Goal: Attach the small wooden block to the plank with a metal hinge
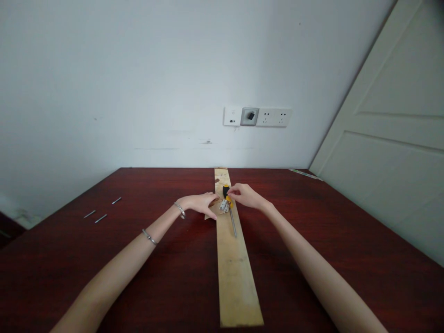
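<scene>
Head view: on a dark red wooden table (pixel 166 273), a long, pale wooden board (pixel 238 277) runs away from the wearer. Left hand (pixel 201 203), spread wide, meets its left edge; right hand (pixel 245 194) has fingertips narrowed, any hold uncertain. Beside these, a yellow-and-black-handled steel screwdriver (pixel 233 222) lies roughly lengthwise, shaft nearwards. Silvery metal hinge (pixel 224 206): on the board, right of the left hand's opening, nearward of the right fingertips.
</scene>
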Motion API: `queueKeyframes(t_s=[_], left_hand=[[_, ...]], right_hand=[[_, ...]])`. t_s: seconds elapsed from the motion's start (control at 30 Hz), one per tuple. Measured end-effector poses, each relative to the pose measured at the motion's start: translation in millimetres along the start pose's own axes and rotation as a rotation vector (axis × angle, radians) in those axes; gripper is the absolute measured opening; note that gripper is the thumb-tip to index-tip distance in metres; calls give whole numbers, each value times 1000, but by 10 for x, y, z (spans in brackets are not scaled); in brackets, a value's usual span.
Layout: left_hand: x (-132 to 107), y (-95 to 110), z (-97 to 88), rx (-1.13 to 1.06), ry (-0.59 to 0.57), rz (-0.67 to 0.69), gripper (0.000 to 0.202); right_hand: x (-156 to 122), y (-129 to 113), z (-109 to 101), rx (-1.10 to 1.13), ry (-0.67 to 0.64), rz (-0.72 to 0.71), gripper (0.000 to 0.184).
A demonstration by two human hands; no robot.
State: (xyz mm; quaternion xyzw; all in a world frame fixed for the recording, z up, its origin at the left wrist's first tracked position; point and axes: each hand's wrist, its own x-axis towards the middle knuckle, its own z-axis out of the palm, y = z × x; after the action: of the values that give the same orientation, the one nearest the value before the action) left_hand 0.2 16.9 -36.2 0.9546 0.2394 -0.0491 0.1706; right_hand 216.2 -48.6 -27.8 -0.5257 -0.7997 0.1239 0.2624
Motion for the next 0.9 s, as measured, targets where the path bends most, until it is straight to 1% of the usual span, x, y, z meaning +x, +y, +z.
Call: queueKeyframes(t_s=[0.2, 0.33, 0.47, 0.57, 0.63, 0.73, 0.8, 0.9], left_hand=[[-23, 36, -48, -11, 0, 3, 71], [-112, 69, -143, 10, 20, -9, 68], [-211, 85, -247, 18, 40, -46, 65], [-254, 90, -299, 35, 61, -70, 63], [-273, 87, -321, 43, 79, -69, 65], [-307, 79, -345, 48, 87, -81, 66], [-340, 84, -362, 63, 73, -125, 64], [-394, 112, -392, 79, 32, -177, 61]], right_hand=[[0, 9, -1, 0, 2, 6, 23], [4, 8, -25, 38, 20, -3, 24], [5, -23, -59, 74, 48, 19, 24], [0, -47, -62, 46, 56, 37, 23], [-8, -57, -46, -35, 84, 83, 24], [-23, -71, 9, -191, 129, 209, 26], [-27, -91, 65, -247, 120, 280, 27], [-26, -141, 163, -261, 74, 344, 31]])
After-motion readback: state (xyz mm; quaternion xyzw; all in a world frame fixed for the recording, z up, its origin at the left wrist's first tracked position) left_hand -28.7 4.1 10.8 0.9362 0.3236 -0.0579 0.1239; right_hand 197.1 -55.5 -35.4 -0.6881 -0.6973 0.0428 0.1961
